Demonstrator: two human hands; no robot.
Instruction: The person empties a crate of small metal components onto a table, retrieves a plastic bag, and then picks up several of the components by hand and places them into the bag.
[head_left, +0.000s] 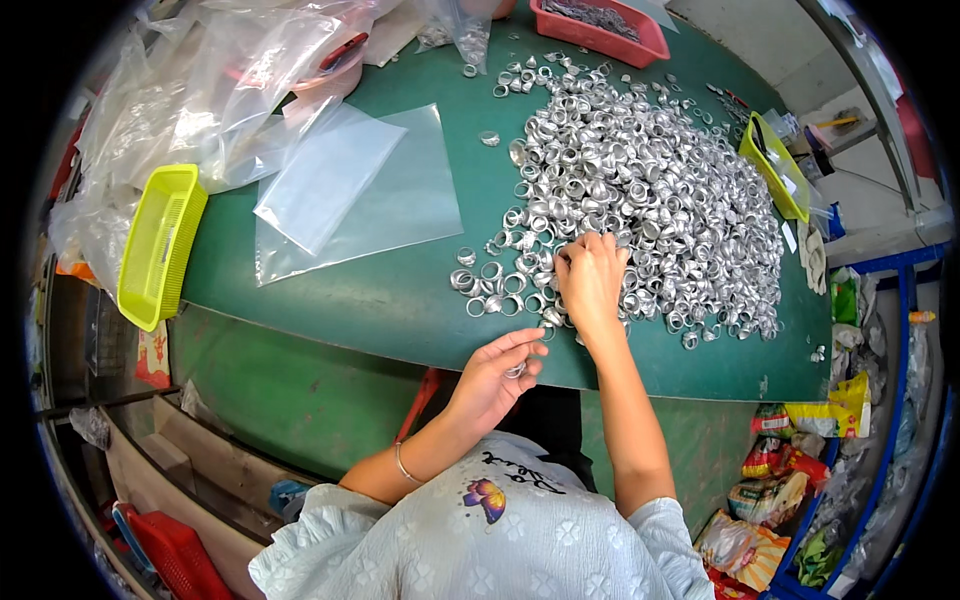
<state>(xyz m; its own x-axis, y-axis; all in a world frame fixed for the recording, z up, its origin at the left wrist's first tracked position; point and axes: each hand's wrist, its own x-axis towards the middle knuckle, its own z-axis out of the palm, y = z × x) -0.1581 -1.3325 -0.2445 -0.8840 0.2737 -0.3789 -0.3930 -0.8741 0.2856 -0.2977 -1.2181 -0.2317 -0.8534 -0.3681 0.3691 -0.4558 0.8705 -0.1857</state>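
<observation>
A wide heap of silver metal rings (660,190) covers the right half of the green table (370,310). At the heap's near left side my right hand (592,280) reaches down with bent fingers. Its fingertips are among the rings, and what they grip is hidden. My left hand (497,375), palm partly up with curled fingers, stays just off the table's front edge. A few rings (515,370) lie in it, partly covered by the fingers. Between the hands and the clear bags, loose rings (490,285) spread out from the heap.
Flat clear plastic bags (400,215) lie left of the heap. A yellow-green basket (160,250) sits at the left edge, beside crumpled plastic (190,100). A pink tray (605,30) stands at the back, another yellow-green basket (775,165) at the right edge.
</observation>
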